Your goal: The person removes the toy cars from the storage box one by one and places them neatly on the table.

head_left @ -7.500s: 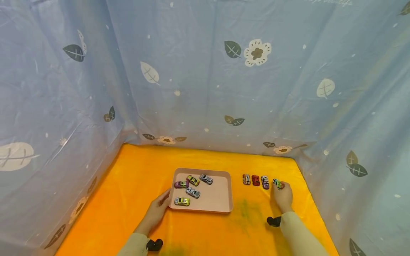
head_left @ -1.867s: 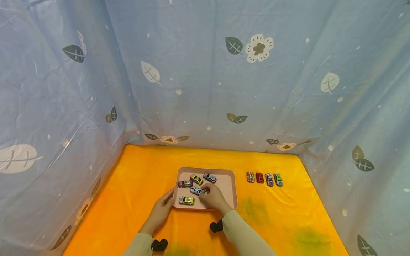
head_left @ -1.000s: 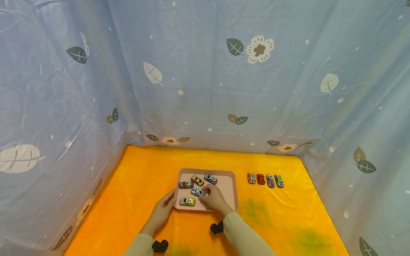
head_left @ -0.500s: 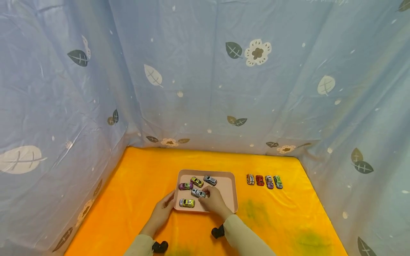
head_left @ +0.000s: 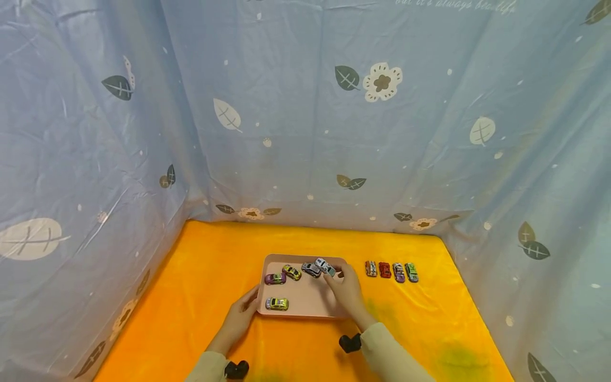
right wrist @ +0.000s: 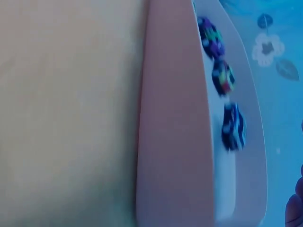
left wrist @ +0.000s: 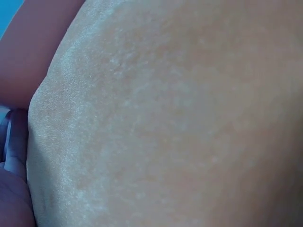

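My right hand (head_left: 347,289) pinches a white toy car (head_left: 324,266) over the back right part of the pink tray (head_left: 310,302). That car overlaps a silver-grey toy car (head_left: 311,269) in the head view. A yellow-and-black car (head_left: 291,272), a purple car (head_left: 275,278) and a yellow car (head_left: 277,304) sit in the tray's left half. My left hand (head_left: 238,318) rests against the tray's left edge, fingers along its wall. The left wrist view catches only part of that hand (left wrist: 16,156); the right wrist view shows fingertips (right wrist: 294,208) at its right border.
Right of the tray, a row of toy cars stands on the orange cloth (head_left: 215,254): an orange-and-white one (head_left: 371,268), a red one (head_left: 384,269), a purple-and-white one (head_left: 399,272) and a green one (head_left: 411,271). Blue leaf-patterned curtains (head_left: 286,132) enclose the table.
Earlier the right hand left the green car at the row's end and came to the tray. Since half a second ago, it has lifted the white car and carried it right and back.
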The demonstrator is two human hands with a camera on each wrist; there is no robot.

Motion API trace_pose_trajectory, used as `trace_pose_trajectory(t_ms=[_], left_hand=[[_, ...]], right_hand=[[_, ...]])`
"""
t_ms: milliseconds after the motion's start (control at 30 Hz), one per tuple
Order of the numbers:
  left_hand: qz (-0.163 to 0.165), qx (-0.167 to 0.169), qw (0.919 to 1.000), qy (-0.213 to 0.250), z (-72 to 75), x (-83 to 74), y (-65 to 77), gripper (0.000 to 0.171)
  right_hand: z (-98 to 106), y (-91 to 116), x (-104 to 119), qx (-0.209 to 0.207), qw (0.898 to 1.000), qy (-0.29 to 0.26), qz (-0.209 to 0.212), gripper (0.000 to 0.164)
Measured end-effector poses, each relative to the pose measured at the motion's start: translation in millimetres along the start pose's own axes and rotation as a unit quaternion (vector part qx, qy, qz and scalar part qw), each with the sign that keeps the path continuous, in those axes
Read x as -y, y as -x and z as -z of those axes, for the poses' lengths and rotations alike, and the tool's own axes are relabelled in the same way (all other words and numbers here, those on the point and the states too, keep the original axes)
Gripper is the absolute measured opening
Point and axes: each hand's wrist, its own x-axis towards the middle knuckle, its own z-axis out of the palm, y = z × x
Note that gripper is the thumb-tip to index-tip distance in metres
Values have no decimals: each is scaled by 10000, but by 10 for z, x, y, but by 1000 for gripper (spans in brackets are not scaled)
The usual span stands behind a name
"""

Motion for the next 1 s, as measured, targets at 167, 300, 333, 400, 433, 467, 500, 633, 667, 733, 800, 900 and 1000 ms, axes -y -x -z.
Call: trace_pose_trajectory(t_ms=[167,300,333,400,433,467,500,633,667,733,800,900,1000], left_hand=[[-95,37,9999,16,-2,7,-11,47],[-129,-2,9999,-30,-7,26,-13,47],[-126,-14,9999,-45,-8,29,-13,47],[-114,-22,9999,-72,-7,32,-10,47],[-120,-20,9999,-77,-6,31,-9,47],[-115,-10,9999,-71,-5,27,-10,47],[-113,5,9999,-65,-6,23,-10,47],[-110,43,9999,-26,-10,9,-5,48],[-104,42,9999,-12,-14,8,-5,47],[-112,42,9999,-2,-20,10,-7,47],[-118,45,9999,-16,-22,12,-5,47],[-110,64,9999,-30,-15,20,-5,47],[-123,45,9999,-109,7,18,-3,47]], right_hand=[[277,28,-158,-249,9989,-16,-388,35],[485,59,-386,-441,9957,135,-799,39],[533,67,-453,-495,9949,173,-865,40],[632,94,-574,-587,9934,254,-952,43],[679,108,-638,-649,9926,307,-980,45],[729,121,-696,-707,9919,336,-999,45],[782,135,-747,-734,9912,371,-1036,46],[976,179,-941,-864,9866,428,-1315,50],[1024,185,-986,-899,9851,437,-1400,52],[1114,197,-1075,-1021,9815,470,-1551,55],[1201,205,-1161,-1153,9781,506,-1658,55],[1331,208,-1259,-1370,9749,653,-1631,52],[1451,174,-1320,-1505,9734,746,-1559,51]])
